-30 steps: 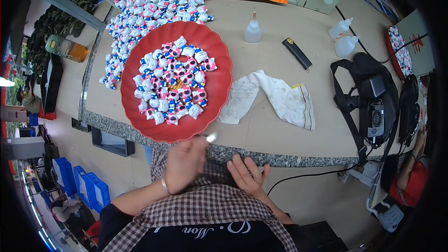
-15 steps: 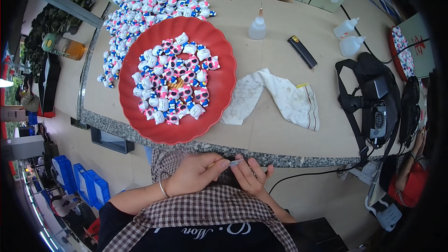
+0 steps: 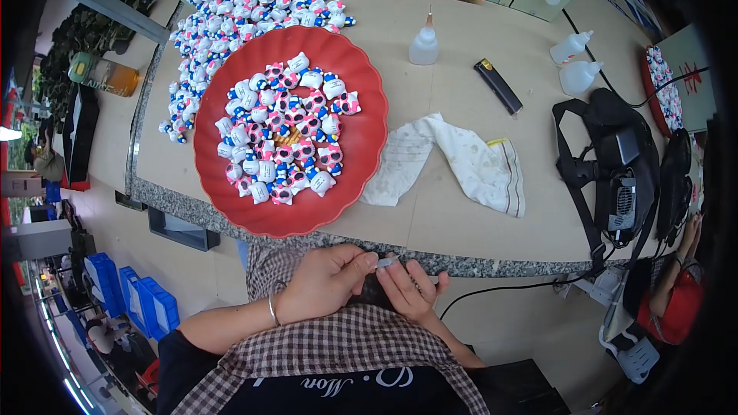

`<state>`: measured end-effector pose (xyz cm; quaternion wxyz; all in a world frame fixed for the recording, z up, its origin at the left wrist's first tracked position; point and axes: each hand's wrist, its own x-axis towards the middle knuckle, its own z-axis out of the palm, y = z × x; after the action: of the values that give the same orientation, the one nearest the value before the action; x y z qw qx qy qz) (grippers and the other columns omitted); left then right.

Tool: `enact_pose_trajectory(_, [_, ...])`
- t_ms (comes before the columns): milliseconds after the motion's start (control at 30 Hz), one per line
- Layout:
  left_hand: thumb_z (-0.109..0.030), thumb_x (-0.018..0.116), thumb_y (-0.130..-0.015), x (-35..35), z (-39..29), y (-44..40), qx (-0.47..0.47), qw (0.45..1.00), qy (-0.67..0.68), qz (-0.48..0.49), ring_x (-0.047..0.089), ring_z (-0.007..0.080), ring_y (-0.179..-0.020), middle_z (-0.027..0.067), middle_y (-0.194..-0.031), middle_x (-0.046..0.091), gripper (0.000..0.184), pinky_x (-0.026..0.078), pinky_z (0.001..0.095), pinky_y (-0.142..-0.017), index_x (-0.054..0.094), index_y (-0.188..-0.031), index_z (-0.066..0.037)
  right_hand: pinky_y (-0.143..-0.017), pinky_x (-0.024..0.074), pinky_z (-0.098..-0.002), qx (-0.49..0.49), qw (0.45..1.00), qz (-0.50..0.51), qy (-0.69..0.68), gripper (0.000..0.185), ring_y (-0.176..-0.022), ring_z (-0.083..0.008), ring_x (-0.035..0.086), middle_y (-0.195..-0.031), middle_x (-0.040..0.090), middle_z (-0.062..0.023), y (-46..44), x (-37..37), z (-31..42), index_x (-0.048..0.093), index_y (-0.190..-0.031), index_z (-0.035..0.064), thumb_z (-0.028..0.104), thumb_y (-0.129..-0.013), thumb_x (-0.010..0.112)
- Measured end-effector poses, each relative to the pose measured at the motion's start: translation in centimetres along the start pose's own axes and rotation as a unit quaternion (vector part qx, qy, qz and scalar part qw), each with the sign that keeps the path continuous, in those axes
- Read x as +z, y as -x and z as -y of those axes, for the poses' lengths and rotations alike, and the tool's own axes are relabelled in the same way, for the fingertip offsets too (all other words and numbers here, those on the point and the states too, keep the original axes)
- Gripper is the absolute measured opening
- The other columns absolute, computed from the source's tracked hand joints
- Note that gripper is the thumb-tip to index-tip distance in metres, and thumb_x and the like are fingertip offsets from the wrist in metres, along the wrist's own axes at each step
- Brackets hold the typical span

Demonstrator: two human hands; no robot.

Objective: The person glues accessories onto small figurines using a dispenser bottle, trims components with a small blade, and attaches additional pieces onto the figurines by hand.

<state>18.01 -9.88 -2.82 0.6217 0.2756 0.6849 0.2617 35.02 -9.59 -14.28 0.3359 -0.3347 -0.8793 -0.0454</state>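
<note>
My left hand (image 3: 332, 280) is closed in a pinch on a small, flat silvery blade-like piece (image 3: 386, 261), just over the checked apron at the table's front edge. The rest of the piece is hidden in the grip. The tip of the piece is at the index fingertip of my right hand (image 3: 409, 289), whose fingers are stretched out and slightly apart. Beyond my left hand stands a red scalloped plate (image 3: 354, 169) bearing many small white, pink and blue cat-like figurines (image 3: 296, 111).
A heap of similar figurines (image 3: 254, 0) covers the back left. A needle-tipped bottle (image 3: 423, 46), a black lighter-like object (image 3: 498, 86), a white cloth (image 3: 469, 161) and a black strapped bag (image 3: 615, 161) lie on the table (image 3: 453, 234). Another person's red sleeve (image 3: 680, 303) shows at right.
The silvery piece and my left fingers have shifted slightly, with the piece turned a little at the right index fingertip. The view has barely moved; the table things stay put.
</note>
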Motion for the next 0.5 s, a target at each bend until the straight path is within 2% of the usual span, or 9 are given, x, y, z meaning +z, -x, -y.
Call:
enact_pose_trajectory(100, [-0.029, 0.051, -0.090, 0.3, 0.6, 0.0, -0.009, 0.999, 0.050, -0.016, 0.045, 0.0046, -0.041, -0.0003, -0.053, 0.053, 0.031, 0.035, 0.0195, -0.038, 0.059, -0.081, -0.001, -0.107, 0.0077, -0.0450, 0.000, 1.000, 0.004, 0.000, 0.019, -0.114, -0.0122, 0.043, -0.111, 0.058, 0.0085, -0.1, -0.1, 0.0, 0.064, -0.099, 0.0272, 0.026, -0.081, 0.056])
enact_pose_trajectory(500, [-0.028, 0.052, -0.089, 0.7, 1.9, 0.1, 0.040, 0.995, 0.088, -0.038, 0.045, 0.0049, -0.042, 0.0010, -0.055, 0.052, 0.031, 0.035, 0.0194, -0.038, 0.058, -0.080, 0.001, -0.107, 0.0074, -0.0458, -0.002, 1.000, 0.009, -0.005, 0.021, -0.115, -0.0125, 0.043, -0.112, 0.058, 0.0086, -0.3, -0.3, -0.1, 0.063, -0.100, 0.0265, 0.025, -0.081, 0.055])
